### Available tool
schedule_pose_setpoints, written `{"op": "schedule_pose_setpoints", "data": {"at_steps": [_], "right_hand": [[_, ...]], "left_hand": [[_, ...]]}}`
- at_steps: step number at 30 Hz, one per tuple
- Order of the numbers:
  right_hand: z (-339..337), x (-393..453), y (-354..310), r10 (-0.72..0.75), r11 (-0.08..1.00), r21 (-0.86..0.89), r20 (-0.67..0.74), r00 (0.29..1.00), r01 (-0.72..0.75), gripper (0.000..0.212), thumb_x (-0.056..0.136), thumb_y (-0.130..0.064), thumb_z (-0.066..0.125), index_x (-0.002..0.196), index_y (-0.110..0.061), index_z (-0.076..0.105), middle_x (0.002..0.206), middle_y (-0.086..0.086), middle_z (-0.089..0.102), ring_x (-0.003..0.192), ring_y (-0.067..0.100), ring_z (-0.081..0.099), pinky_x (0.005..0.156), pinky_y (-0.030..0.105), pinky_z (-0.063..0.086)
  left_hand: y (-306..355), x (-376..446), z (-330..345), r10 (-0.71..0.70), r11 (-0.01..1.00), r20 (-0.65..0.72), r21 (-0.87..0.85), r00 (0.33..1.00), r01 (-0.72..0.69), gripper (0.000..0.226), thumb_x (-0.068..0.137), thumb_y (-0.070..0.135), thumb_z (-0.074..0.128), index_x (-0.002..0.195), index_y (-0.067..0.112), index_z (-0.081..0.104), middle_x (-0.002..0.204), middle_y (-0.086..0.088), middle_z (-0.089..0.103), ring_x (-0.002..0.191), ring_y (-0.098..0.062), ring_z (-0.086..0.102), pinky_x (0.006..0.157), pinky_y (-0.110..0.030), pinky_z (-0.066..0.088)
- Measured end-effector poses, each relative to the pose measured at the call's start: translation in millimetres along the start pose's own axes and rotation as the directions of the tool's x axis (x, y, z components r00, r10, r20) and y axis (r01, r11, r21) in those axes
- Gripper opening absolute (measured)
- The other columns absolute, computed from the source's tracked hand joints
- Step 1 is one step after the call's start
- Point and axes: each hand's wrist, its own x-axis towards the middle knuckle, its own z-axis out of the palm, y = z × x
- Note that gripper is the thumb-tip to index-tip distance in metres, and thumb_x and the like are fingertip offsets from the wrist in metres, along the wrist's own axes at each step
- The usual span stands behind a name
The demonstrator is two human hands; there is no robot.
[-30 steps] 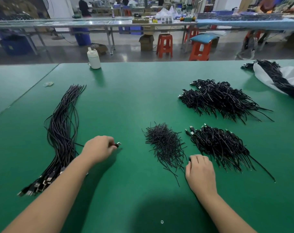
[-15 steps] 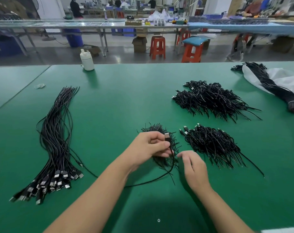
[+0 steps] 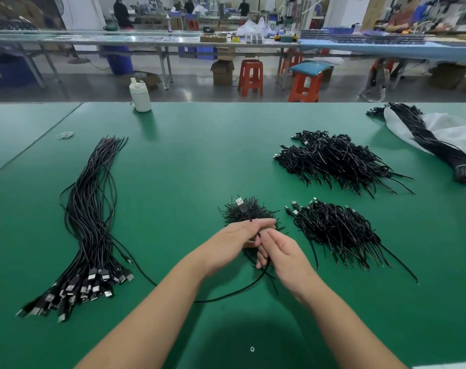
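Your green bench (image 3: 189, 161) | loose cables (image 3: 93, 222) left | ties (image 3: 250, 210) centre | near heap (image 3: 335, 230), far heap (image 3: 338, 161) right | bottle (image 3: 140, 97) back

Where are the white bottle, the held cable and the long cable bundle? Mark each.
white bottle (image 3: 140, 98): head view, middle of its body.
held cable (image 3: 240, 201): head view, its metal plug.
long cable bundle (image 3: 91, 222): head view, mid-length strands.

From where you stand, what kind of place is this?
Probably a cable assembly workshop: heaps of black USB cables lie on the long green worktable, and more benches with red plastic stools stand behind.
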Motion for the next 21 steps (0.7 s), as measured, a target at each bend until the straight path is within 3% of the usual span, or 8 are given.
{"op": "schedule_pose_setpoints", "data": {"at_steps": [3,5,8,10,13,16,18,21], "right_hand": [[3.1,-0.8,0.8,0.004,1.000,-0.015,0.014,1.000,-0.004,0.030,0.106,-0.011,0.037,0.082,-0.007,0.054,0.059,0.000,0.040,0.058,0.017,0.042,0.064,0.034,0.048],[5.4,-1.6,2.0,0.016,1.000,0.006,0.047,0.999,-0.017,0.030,0.107,-0.012,0.036,0.083,-0.006,0.053,0.058,0.000,0.034,0.056,0.016,0.036,0.062,0.033,0.047],[11.9,-2.3,2.9,0.061,0.998,0.024,0.096,0.994,-0.064,0.034,0.107,-0.015,0.036,0.079,-0.008,0.054,0.059,-0.002,0.028,0.053,0.014,0.030,0.057,0.031,0.043],[15.5,-1.6,2.8,0.087,0.994,0.062,0.105,0.991,-0.093,0.035,0.107,-0.017,0.036,0.077,-0.009,0.051,0.059,-0.003,0.026,0.052,0.014,0.027,0.055,0.030,0.040],[15.7,0.6,4.3,0.123,0.983,0.121,0.145,0.982,-0.141,0.038,0.107,-0.023,0.038,0.072,-0.011,0.048,0.056,-0.005,0.024,0.051,0.015,0.023,0.055,0.028,0.039],[16.3,-2.4,11.6,0.225,0.949,0.175,0.204,0.953,-0.261,0.045,0.105,-0.033,0.040,0.063,-0.016,0.043,0.056,-0.001,0.021,0.055,0.020,0.017,0.055,0.027,0.041],[17.7,-4.3,16.6,0.286,0.877,0.347,0.180,0.941,-0.333,0.046,0.104,-0.035,0.041,0.061,-0.018,0.040,0.058,0.001,0.018,0.054,0.018,0.016,0.052,0.027,0.037],[14.0,3.4,16.0,0.316,0.722,0.612,0.122,0.941,-0.322,0.044,0.100,-0.036,0.045,0.060,-0.017,0.044,0.056,-0.002,0.017,0.047,0.011,0.017,0.046,0.025,0.030]], "left_hand": [[2.8,-2.5,-0.5,-0.014,0.999,-0.028,0.042,1.000,0.015,0.041,0.098,0.043,0.039,0.128,0.027,0.062,0.124,-0.010,0.066,0.105,-0.021,0.067,0.098,-0.029,0.051],[3.8,-2.0,1.0,0.017,0.999,-0.090,0.045,0.996,-0.013,0.039,0.099,0.036,0.037,0.124,0.024,0.065,0.126,-0.001,0.067,0.113,-0.026,0.064,0.104,-0.037,0.047],[4.5,-0.5,1.6,0.156,0.988,-0.248,0.059,0.956,-0.145,0.042,0.098,0.030,0.034,0.119,0.017,0.068,0.119,0.005,0.071,0.119,-0.010,0.061,0.106,-0.022,0.043],[7.0,0.5,4.5,0.177,0.983,-0.281,0.007,0.943,-0.183,0.040,0.101,0.026,0.034,0.117,0.013,0.068,0.117,0.002,0.072,0.119,-0.009,0.061,0.109,-0.025,0.041],[13.8,5.6,9.0,0.204,0.941,-0.384,-0.177,0.900,-0.289,0.040,0.106,0.014,0.029,0.113,0.005,0.067,0.114,-0.010,0.073,0.117,-0.018,0.064,0.113,-0.037,0.040],[35.6,7.5,-7.8,0.196,0.739,-0.476,-0.503,0.857,-0.448,0.039,0.104,0.018,0.033,0.109,-0.001,0.067,0.116,-0.019,0.070,0.119,-0.026,0.063,0.111,-0.040,0.042],[52.5,-1.6,-26.2,0.239,0.587,-0.339,-0.696,0.910,-0.414,0.042,0.099,0.026,0.039,0.101,0.002,0.073,0.111,-0.020,0.071,0.108,-0.030,0.069,0.093,-0.040,0.056],[63.7,-20.5,-39.0,0.216,0.786,0.185,-0.615,0.959,-0.058,0.039,0.097,0.030,0.045,0.098,0.003,0.074,0.097,-0.018,0.074,0.076,-0.029,0.075,0.059,-0.032,0.060]]}}
